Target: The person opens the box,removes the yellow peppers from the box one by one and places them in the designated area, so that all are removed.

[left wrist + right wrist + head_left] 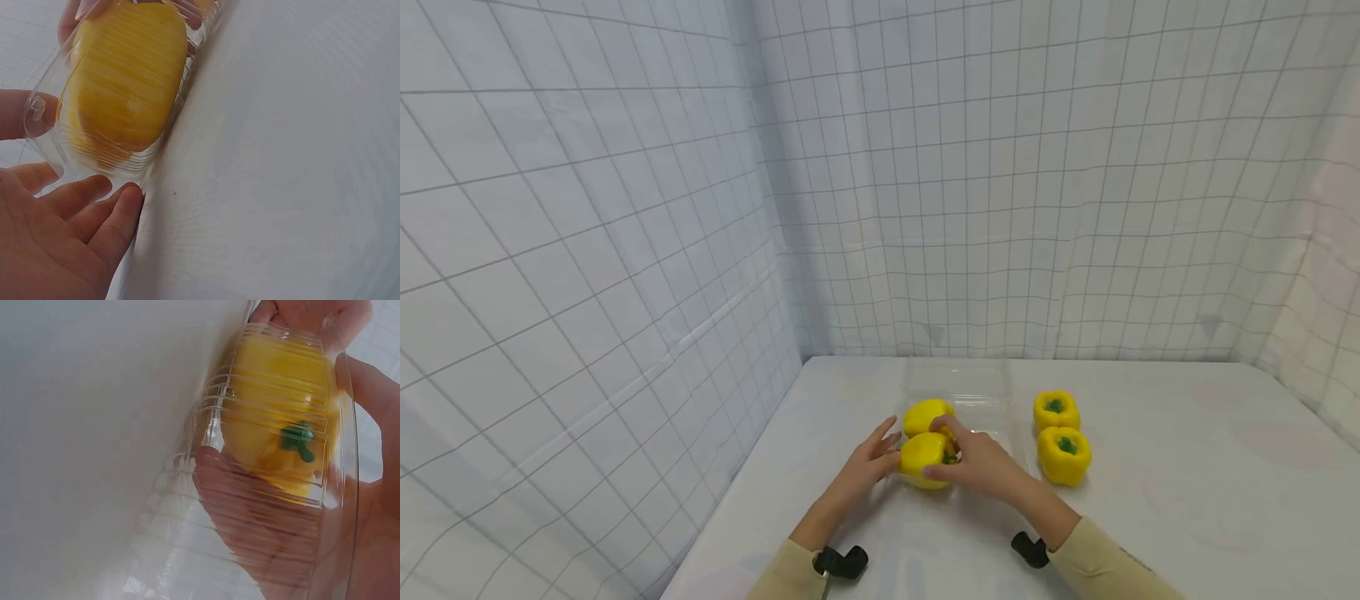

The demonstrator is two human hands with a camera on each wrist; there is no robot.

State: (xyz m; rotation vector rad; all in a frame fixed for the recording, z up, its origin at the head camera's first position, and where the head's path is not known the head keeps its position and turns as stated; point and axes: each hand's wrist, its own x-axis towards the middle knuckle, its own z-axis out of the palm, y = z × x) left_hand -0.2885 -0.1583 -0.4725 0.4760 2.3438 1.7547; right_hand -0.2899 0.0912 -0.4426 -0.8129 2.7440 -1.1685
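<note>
A clear plastic clamshell box [985,414] lies with its lid folded back at the far side. Two yellow bell peppers sit at its left end: a rear pepper [925,415] and a front pepper [922,455]. My right hand [981,463] grips the front pepper at its stem end, with fingers reaching inside the box, seen through the ribbed wall in the right wrist view. The green stem [298,439] faces that hand. My left hand [863,467] is at the box's left end, its fairly straight fingers [119,215] against the plastic near the tabletop.
Two more yellow bell peppers, a back one [1056,410] and a nearer one [1064,456], stand right of the box, stems up. The white table [1187,483] is bounded by gridded white curtains [962,167] at the back and sides.
</note>
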